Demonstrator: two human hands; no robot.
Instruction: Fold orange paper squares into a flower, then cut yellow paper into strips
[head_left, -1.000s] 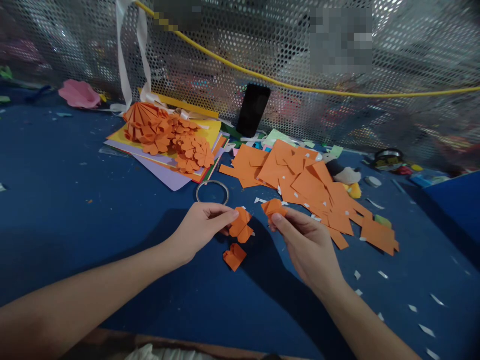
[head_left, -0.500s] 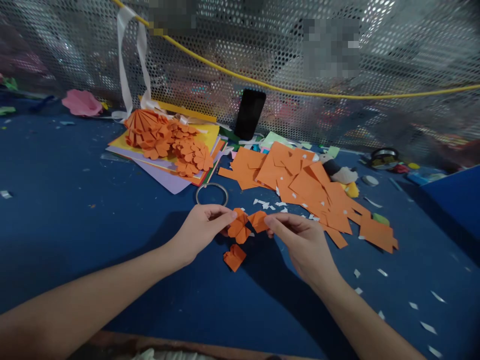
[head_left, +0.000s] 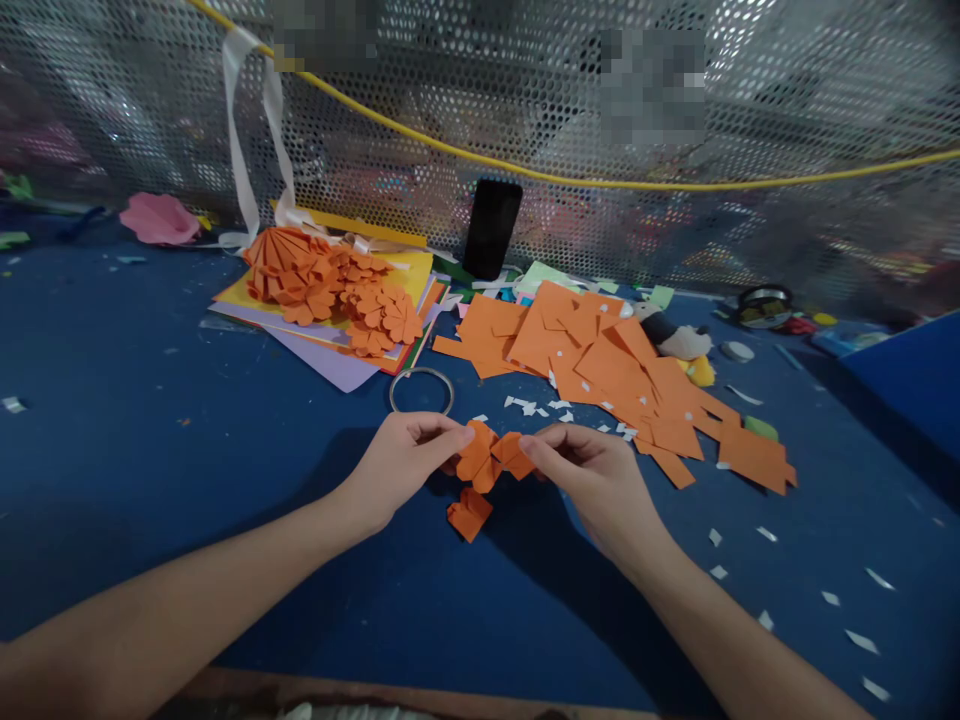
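Nearest, on the blue table (head_left: pixel 150 400), just below both hands: a loose folded piece (head_left: pixel 469 513) of orange paper. Above it, pinched in the closed fingers of the left hand (head_left: pixel 401 462), a folded orange piece (head_left: pixel 478 458); touching it, a second orange piece (head_left: pixel 513 452) gripped by the right hand (head_left: pixel 592 480) fingertips. Just beyond, a metal ring (head_left: pixel 421 390). Farther right, scattered orange paper squares (head_left: pixel 615 370); farther left, folded orange flowers (head_left: pixel 337 285) heaped on coloured sheets (head_left: pixel 330 355). At the back, against the mesh wall (head_left: pixel 750 220), a black phone (head_left: pixel 492 228).
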